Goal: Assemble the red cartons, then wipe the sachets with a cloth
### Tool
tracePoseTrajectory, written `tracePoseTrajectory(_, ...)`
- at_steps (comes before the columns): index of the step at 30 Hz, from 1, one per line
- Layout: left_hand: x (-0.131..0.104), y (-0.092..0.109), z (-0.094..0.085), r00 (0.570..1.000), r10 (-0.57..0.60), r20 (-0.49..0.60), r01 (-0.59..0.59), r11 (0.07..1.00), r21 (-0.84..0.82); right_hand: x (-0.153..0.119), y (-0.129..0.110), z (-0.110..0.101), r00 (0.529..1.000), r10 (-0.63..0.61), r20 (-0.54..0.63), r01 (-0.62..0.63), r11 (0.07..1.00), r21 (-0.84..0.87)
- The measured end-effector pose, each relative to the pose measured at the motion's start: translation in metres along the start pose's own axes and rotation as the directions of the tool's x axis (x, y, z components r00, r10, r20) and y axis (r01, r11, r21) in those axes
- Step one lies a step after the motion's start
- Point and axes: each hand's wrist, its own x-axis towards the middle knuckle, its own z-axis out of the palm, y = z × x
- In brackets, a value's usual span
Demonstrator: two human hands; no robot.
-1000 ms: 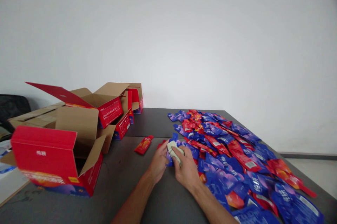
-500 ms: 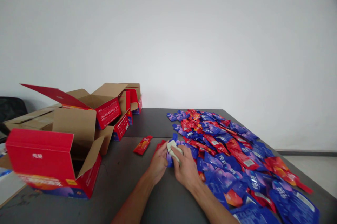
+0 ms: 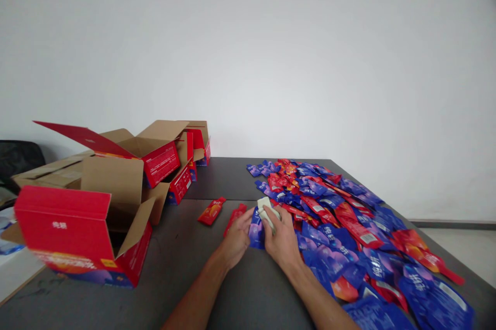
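Note:
My left hand (image 3: 236, 242) is closed on the left edge of a blue pouch (image 3: 256, 232) with a purple print, held over the dark table. In my right hand (image 3: 284, 242) is a folded white cloth (image 3: 267, 209), pressed against the upper part of that pouch. The fingers of my right hand partly cover both. Just left of my hands lies a red pouch (image 3: 235, 216), partly hidden behind my left fingers. Another red pouch (image 3: 212, 211) lies farther left.
A large heap of red and blue pouches (image 3: 329, 232) spreads along the right side of the table (image 3: 174, 268). To the left, a red carton (image 3: 65, 232) stands with flaps up, and more open cartons (image 3: 160, 162) stand behind it. A white wall closes the back.
Both hands have shifted slightly right with the cloth and pouch. More of the blue pouch's lower part and of the red pouch beside it now shows. The cloth reaches higher.

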Motion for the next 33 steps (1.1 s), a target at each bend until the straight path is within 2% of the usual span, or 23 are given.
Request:
tracePoseTrajectory(3,0.000,0.002,0.004,1.000,0.022,-0.005,-0.022,1.000,0.003,-0.001,-0.003,-0.002,0.999,-0.026,0.032,0.025,1.000,0.017)
tracePoseTrajectory(9,0.002,0.004,0.002,0.979,0.104,-0.173,-0.101,0.995,0.026,-0.007,-0.027,-0.009,0.966,-0.127,0.226,0.102,0.988,0.116)
tracePoseTrajectory(11,0.003,0.004,-0.002,0.973,0.108,-0.202,-0.106,0.994,0.023,-0.008,-0.030,-0.009,0.958,-0.137,0.254,0.098,0.982,0.160)
tracePoseTrajectory(14,0.006,0.006,-0.007,0.951,0.109,-0.289,-0.110,0.994,0.011,-0.007,-0.029,-0.006,0.973,-0.096,0.212,0.044,0.970,0.239)
tracePoseTrajectory(19,0.008,0.011,-0.011,0.871,0.136,-0.472,-0.112,0.991,0.079,-0.001,-0.021,-0.007,0.995,0.050,0.092,-0.074,0.957,0.280)
tracePoseTrajectory(22,0.007,0.013,-0.011,0.830,0.102,-0.549,-0.082,0.995,0.060,-0.001,-0.023,-0.008,0.996,0.041,0.080,-0.064,0.948,0.312)
tracePoseTrajectory(25,0.006,0.011,-0.006,0.840,0.050,-0.540,-0.075,0.997,-0.026,-0.006,-0.032,-0.009,0.992,-0.033,0.118,-0.010,0.937,0.349)
tracePoseTrajectory(30,0.005,0.002,0.005,0.910,-0.129,-0.395,0.006,0.955,-0.298,-0.013,-0.050,-0.012,0.961,-0.167,0.219,0.075,0.923,0.377)
tracePoseTrajectory(33,0.007,-0.001,0.007,0.904,-0.102,-0.415,-0.044,0.944,-0.328,-0.013,-0.047,-0.008,0.964,-0.163,0.210,0.089,0.942,0.323)
